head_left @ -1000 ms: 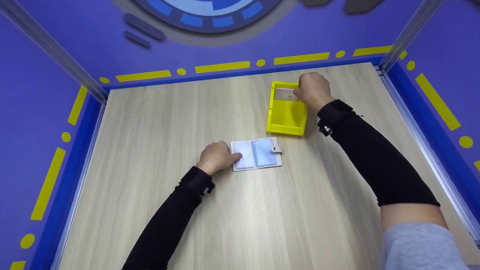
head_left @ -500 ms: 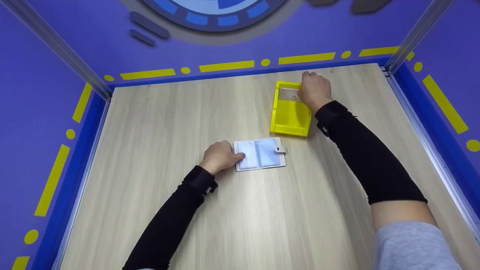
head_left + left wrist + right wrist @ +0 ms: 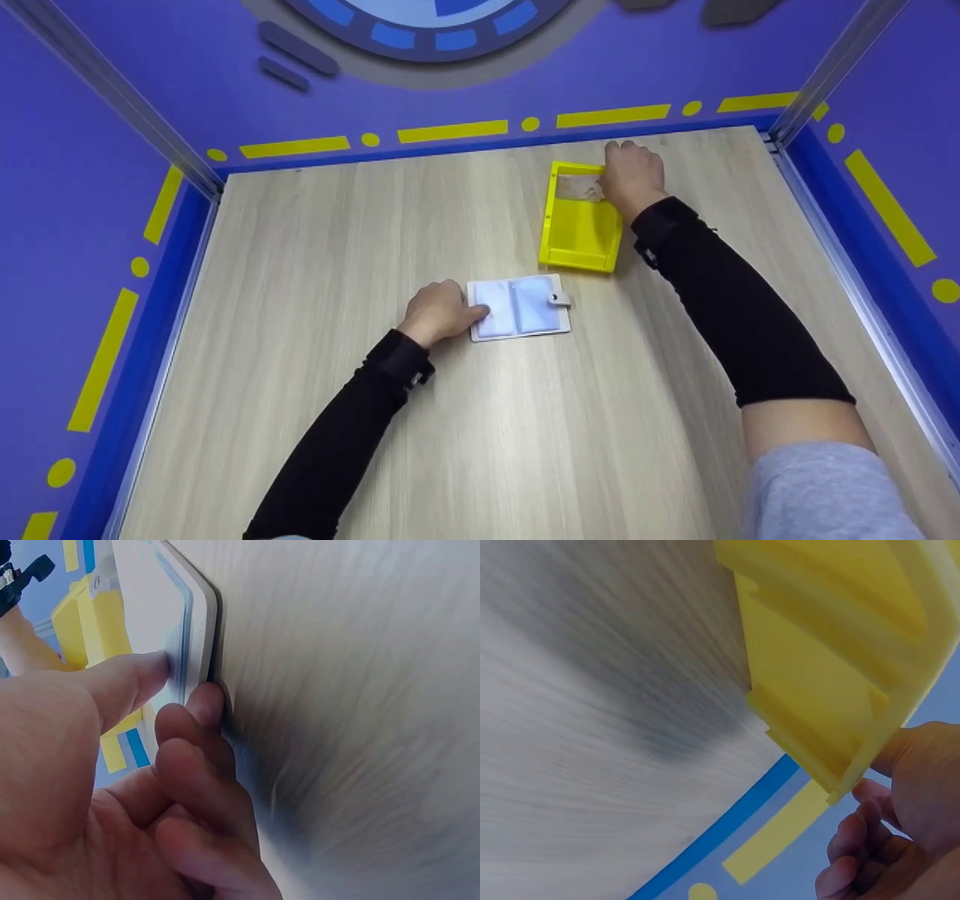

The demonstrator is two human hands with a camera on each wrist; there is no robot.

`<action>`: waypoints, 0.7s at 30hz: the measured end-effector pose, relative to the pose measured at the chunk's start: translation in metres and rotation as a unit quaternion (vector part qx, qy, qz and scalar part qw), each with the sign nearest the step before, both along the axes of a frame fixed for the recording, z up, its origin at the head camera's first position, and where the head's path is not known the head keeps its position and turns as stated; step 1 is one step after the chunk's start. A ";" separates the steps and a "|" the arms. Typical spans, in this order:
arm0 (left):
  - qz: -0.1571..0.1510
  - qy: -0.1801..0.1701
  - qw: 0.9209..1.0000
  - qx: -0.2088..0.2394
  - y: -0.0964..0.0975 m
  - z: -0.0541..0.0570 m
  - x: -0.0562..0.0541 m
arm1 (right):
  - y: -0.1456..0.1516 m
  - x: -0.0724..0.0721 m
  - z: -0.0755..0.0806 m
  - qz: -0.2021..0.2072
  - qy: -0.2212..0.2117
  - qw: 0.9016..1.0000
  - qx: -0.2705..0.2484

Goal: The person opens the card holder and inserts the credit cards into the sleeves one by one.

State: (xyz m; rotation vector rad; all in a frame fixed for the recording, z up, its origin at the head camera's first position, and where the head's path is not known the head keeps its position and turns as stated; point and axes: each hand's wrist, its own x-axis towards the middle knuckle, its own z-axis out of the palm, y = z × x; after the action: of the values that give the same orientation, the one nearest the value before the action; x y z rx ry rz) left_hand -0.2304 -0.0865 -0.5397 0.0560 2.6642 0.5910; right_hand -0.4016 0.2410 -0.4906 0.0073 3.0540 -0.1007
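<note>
An opened white card holder [image 3: 534, 304] with clear sleeves and a snap strap lies on the table. My left hand [image 3: 439, 311] pinches its left edge, thumb on top; in the left wrist view the thumb [image 3: 142, 679] presses the sleeve and a fingertip [image 3: 206, 701] is at the underside edge. Behind it and to the right stands a yellow bin [image 3: 577, 259]. A pale panel with brown marks [image 3: 574, 187] shows at its far end. My right hand [image 3: 634, 176] grips the bin's far right wall, thumb on the inner side, other fingers curled outside; it partly hides that corner.
The pale wood-grain table [image 3: 337, 247] is bounded by a blue-purple back wall [image 3: 180, 82] with yellow markings and by side walls. Metal corner posts [image 3: 120, 97] stand at the back.
The head view has shifted slightly, so everything sits a little further right in the picture. Both hands keep their holds, and the card holder and bin stay in place.
</note>
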 end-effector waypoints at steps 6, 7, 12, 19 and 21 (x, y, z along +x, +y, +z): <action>0.001 0.004 1.000 0.002 -0.001 -0.002 0.001 | 0.001 0.002 0.002 0.004 0.007 1.000 -0.003; 0.001 0.004 1.000 0.002 -0.001 -0.002 0.001 | 0.001 0.002 0.003 0.003 0.006 1.000 -0.003; -0.001 0.007 1.000 0.002 -0.001 -0.003 0.001 | 0.000 0.005 0.007 0.000 0.004 1.000 -0.010; 0.006 -0.005 1.000 0.004 0.001 0.000 0.000 | 0.008 0.012 0.017 0.005 0.001 0.997 -0.077; 0.005 -0.008 1.000 0.003 0.001 0.001 0.000 | 0.013 0.015 0.022 0.009 -0.006 0.995 -0.101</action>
State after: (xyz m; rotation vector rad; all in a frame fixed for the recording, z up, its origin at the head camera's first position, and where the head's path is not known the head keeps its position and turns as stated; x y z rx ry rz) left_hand -0.2305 -0.0850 -0.5386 0.0393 2.6487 0.6016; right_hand -0.3868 0.2536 -0.4688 -0.0321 3.0163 -0.4073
